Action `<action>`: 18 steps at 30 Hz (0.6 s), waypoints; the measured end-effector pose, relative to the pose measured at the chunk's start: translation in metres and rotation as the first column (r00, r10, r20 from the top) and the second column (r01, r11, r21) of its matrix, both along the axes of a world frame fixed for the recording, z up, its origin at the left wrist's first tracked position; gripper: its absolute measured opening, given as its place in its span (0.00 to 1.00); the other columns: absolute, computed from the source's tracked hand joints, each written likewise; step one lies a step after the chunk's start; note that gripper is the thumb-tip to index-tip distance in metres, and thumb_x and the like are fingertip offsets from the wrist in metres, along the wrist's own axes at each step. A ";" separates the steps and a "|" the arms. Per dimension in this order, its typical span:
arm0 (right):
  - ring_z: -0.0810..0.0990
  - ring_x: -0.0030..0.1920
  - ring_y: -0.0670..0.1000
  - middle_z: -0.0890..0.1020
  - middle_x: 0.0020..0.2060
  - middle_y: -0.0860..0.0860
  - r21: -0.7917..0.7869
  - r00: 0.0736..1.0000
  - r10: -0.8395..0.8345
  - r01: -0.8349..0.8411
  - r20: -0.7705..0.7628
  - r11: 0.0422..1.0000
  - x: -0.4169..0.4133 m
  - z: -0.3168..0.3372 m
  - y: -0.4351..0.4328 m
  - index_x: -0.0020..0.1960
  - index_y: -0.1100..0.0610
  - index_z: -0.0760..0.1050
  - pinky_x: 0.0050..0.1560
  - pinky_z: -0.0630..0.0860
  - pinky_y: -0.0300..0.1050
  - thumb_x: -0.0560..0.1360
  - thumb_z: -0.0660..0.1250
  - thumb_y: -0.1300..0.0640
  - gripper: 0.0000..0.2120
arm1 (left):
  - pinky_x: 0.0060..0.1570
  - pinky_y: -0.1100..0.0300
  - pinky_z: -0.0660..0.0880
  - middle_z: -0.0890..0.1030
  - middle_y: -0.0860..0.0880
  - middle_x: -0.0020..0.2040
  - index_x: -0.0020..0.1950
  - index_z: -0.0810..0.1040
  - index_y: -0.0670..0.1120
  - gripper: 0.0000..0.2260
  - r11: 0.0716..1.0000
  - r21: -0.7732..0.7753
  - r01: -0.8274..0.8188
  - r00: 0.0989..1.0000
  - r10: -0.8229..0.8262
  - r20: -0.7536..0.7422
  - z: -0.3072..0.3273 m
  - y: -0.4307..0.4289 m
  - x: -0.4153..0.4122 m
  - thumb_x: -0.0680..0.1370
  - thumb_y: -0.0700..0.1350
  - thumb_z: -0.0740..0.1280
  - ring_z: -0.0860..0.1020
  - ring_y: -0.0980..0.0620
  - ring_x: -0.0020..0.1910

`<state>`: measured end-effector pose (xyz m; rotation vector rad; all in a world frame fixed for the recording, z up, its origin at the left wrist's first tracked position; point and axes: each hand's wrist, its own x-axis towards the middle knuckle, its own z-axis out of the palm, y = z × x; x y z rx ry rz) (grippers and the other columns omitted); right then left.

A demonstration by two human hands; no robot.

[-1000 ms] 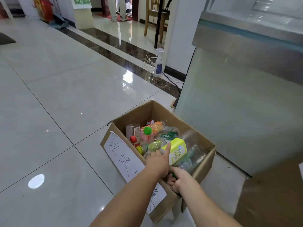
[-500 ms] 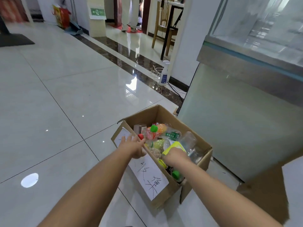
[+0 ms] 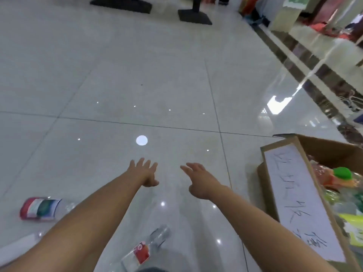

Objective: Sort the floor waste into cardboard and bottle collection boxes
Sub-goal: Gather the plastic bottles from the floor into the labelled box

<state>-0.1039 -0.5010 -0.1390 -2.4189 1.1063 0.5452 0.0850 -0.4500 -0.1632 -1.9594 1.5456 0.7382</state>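
Note:
Both my arms stretch out over the tiled floor. My left hand (image 3: 145,172) and my right hand (image 3: 198,178) are empty, fingers spread. A cardboard box (image 3: 275,174) with a handwritten white label stands at the right, holding several plastic bottles; one has a green cap (image 3: 342,172). On the floor between my forearms lies a clear bottle with a red label (image 3: 146,249). A clear bottle with a red, white and green label (image 3: 40,208) lies to the left of my left arm. Something pale and blurred (image 3: 17,247) lies at the lower left edge.
Black stand bases (image 3: 194,16) sit at the far end of the floor. A dark marble strip (image 3: 306,61) runs along the right, with cables near it. Open glossy tiles spread ahead of my hands.
My view has swung left, away from the box. Both hands have left the box and the bottles in it and now reach out empty over the floor.

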 end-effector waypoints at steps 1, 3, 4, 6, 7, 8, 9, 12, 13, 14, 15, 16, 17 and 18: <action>0.45 0.78 0.53 0.49 0.78 0.51 0.026 0.999 0.040 -0.040 -0.002 0.999 0.015 -0.010 0.009 0.79 0.52 0.47 0.77 0.53 0.49 0.75 0.58 0.63 0.35 | 0.74 0.43 0.41 0.40 0.47 0.79 0.79 0.38 0.50 0.33 0.998 0.026 -0.052 0.999 0.052 -0.004 -0.010 0.022 0.015 0.81 0.60 0.51 0.39 0.45 0.78; 0.44 0.78 0.53 0.47 0.78 0.51 0.063 0.988 0.150 -0.148 -0.030 0.987 0.043 -0.028 0.031 0.79 0.52 0.45 0.77 0.52 0.49 0.76 0.57 0.64 0.36 | 0.74 0.43 0.40 0.39 0.47 0.79 0.79 0.37 0.50 0.33 0.987 0.066 -0.147 0.989 0.148 -0.015 -0.026 0.069 0.040 0.82 0.60 0.51 0.38 0.45 0.78; 0.43 0.78 0.53 0.47 0.78 0.51 0.079 0.972 0.225 -0.219 -0.063 0.972 0.056 -0.036 0.045 0.79 0.52 0.44 0.77 0.51 0.49 0.76 0.57 0.64 0.37 | 0.74 0.43 0.40 0.39 0.47 0.79 0.79 0.37 0.50 0.34 0.978 0.076 -0.196 0.980 0.198 -0.027 -0.031 0.093 0.050 0.82 0.60 0.52 0.38 0.45 0.78; 0.41 0.78 0.53 0.44 0.78 0.51 0.122 0.920 0.370 -0.355 -0.130 0.927 0.080 -0.053 0.075 0.79 0.52 0.43 0.77 0.49 0.51 0.76 0.57 0.63 0.37 | 0.74 0.43 0.41 0.39 0.47 0.79 0.79 0.37 0.50 0.34 0.953 0.079 -0.293 0.954 0.297 -0.048 -0.039 0.141 0.068 0.82 0.59 0.53 0.38 0.44 0.78; 0.40 0.78 0.53 0.43 0.78 0.51 0.142 0.890 0.429 -0.410 -0.153 0.901 0.093 -0.062 0.089 0.79 0.52 0.42 0.77 0.48 0.52 0.76 0.56 0.63 0.36 | 0.74 0.43 0.41 0.38 0.47 0.79 0.79 0.37 0.50 0.34 0.938 0.075 -0.338 0.939 0.342 -0.041 -0.040 0.165 0.076 0.82 0.58 0.54 0.38 0.44 0.78; 0.40 0.78 0.53 0.42 0.78 0.51 0.157 0.859 0.484 -0.462 -0.167 0.873 0.108 -0.069 0.102 0.79 0.53 0.42 0.77 0.47 0.53 0.77 0.56 0.62 0.36 | 0.74 0.43 0.40 0.38 0.46 0.79 0.79 0.37 0.50 0.34 0.922 0.072 -0.380 0.924 0.382 -0.026 -0.040 0.189 0.084 0.81 0.58 0.54 0.38 0.44 0.78; 0.40 0.78 0.53 0.42 0.78 0.51 0.174 0.825 0.539 -0.513 -0.172 0.841 0.124 -0.075 0.117 0.79 0.54 0.42 0.77 0.47 0.54 0.77 0.55 0.62 0.35 | 0.74 0.43 0.40 0.37 0.47 0.79 0.79 0.37 0.51 0.34 0.904 0.071 -0.421 0.906 0.423 -0.012 -0.038 0.214 0.091 0.81 0.57 0.55 0.38 0.44 0.78; 0.40 0.78 0.53 0.43 0.78 0.51 0.181 0.725 0.669 -0.645 -0.161 0.742 0.162 -0.086 0.161 0.79 0.56 0.43 0.77 0.47 0.55 0.77 0.55 0.62 0.34 | 0.74 0.44 0.39 0.37 0.48 0.79 0.79 0.38 0.52 0.36 0.852 0.030 -0.523 0.852 0.523 0.007 -0.033 0.277 0.105 0.80 0.54 0.59 0.38 0.45 0.78; 0.40 0.78 0.53 0.42 0.78 0.51 0.182 0.699 0.698 -0.674 -0.160 0.716 0.168 -0.087 0.173 0.79 0.56 0.42 0.77 0.47 0.55 0.77 0.54 0.62 0.34 | 0.74 0.43 0.39 0.38 0.47 0.79 0.79 0.38 0.53 0.37 0.838 0.014 -0.546 0.838 0.546 0.014 -0.032 0.293 0.108 0.80 0.54 0.61 0.38 0.45 0.78; 0.40 0.78 0.53 0.42 0.78 0.51 0.191 0.675 0.720 -0.694 -0.161 0.694 0.171 -0.088 0.183 0.79 0.57 0.42 0.77 0.46 0.55 0.77 0.54 0.62 0.34 | 0.74 0.43 0.40 0.38 0.47 0.79 0.79 0.38 0.54 0.38 0.825 0.009 -0.566 0.824 0.565 0.023 -0.030 0.307 0.109 0.79 0.53 0.62 0.38 0.45 0.78; 0.39 0.78 0.53 0.41 0.78 0.51 0.203 0.655 0.737 -0.709 -0.167 0.676 0.171 -0.088 0.191 0.79 0.57 0.41 0.77 0.44 0.55 0.77 0.54 0.62 0.35 | 0.74 0.42 0.40 0.38 0.47 0.79 0.78 0.38 0.55 0.39 0.813 0.016 -0.583 0.813 0.582 0.036 -0.029 0.319 0.108 0.78 0.52 0.64 0.38 0.44 0.78; 0.39 0.78 0.52 0.41 0.78 0.51 0.215 0.640 0.747 -0.715 -0.181 0.665 0.169 -0.089 0.196 0.79 0.57 0.40 0.77 0.43 0.55 0.77 0.54 0.62 0.35 | 0.73 0.42 0.40 0.38 0.46 0.79 0.78 0.38 0.55 0.41 0.805 0.025 -0.593 0.805 0.591 0.047 -0.029 0.327 0.107 0.77 0.51 0.65 0.38 0.44 0.78; 0.38 0.78 0.52 0.41 0.78 0.51 0.225 0.631 0.750 -0.715 -0.200 0.662 0.164 -0.089 0.199 0.79 0.57 0.39 0.77 0.42 0.56 0.78 0.54 0.62 0.35 | 0.73 0.42 0.40 0.37 0.46 0.79 0.78 0.37 0.56 0.41 0.801 0.031 -0.597 0.802 0.595 0.056 -0.030 0.334 0.106 0.77 0.50 0.65 0.38 0.43 0.78; 0.38 0.78 0.52 0.40 0.78 0.51 0.233 0.627 0.746 -0.709 -0.222 0.666 0.159 -0.089 0.199 0.79 0.57 0.39 0.76 0.41 0.56 0.78 0.54 0.62 0.35 | 0.73 0.42 0.39 0.36 0.46 0.78 0.78 0.37 0.56 0.42 0.802 0.031 -0.596 0.802 0.594 0.059 -0.033 0.337 0.105 0.77 0.49 0.65 0.37 0.43 0.77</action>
